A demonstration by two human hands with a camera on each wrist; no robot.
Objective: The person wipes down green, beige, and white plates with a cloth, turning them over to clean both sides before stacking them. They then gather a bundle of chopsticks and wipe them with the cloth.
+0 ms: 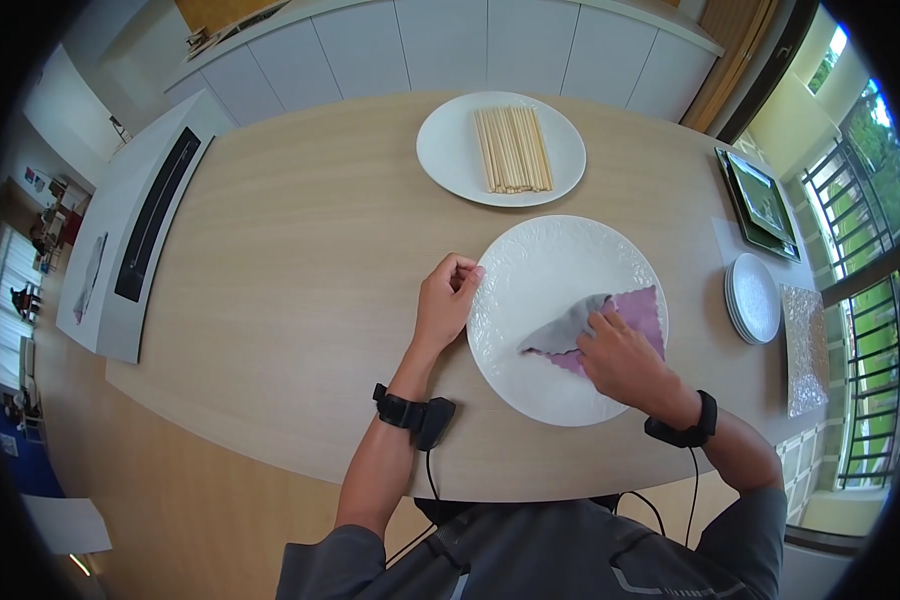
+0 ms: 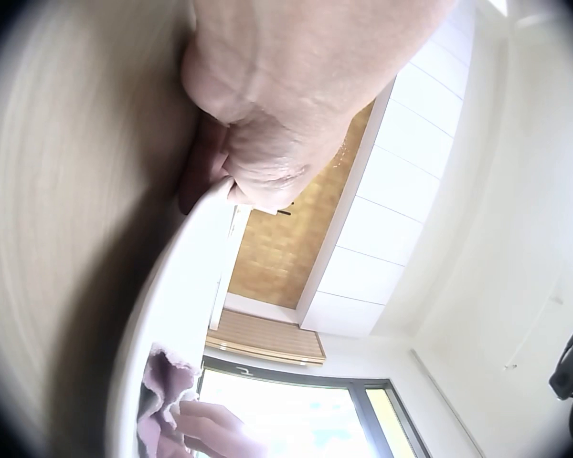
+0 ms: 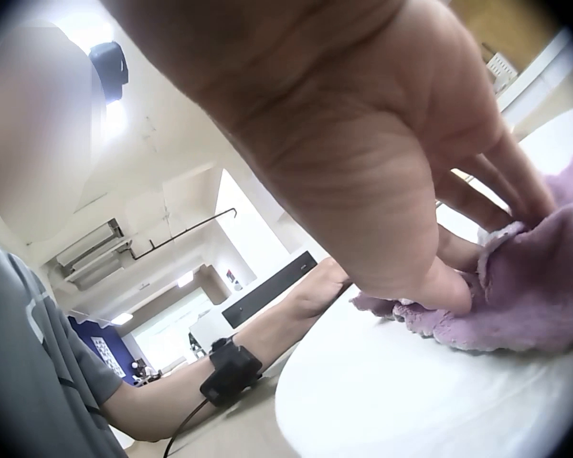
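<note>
A large white plate with an embossed rim lies before the person. At its left edge the left hand pinches the rim between thumb and fingers; the left wrist view shows the plate's edge held slightly above the tabletop. A purple and grey cloth with a scalloped edge lies partly folded on the plate's right half. Bunched within the fingers of the right hand, the cloth is pressed against the plate. Part of the plate's surface is hidden under it.
Behind stands a white plate bearing a bundle of wooden chopsticks. Right of the hands are a stack of small white plates, dark green trays and a textured transparent tray. A white box stands at the table's left end.
</note>
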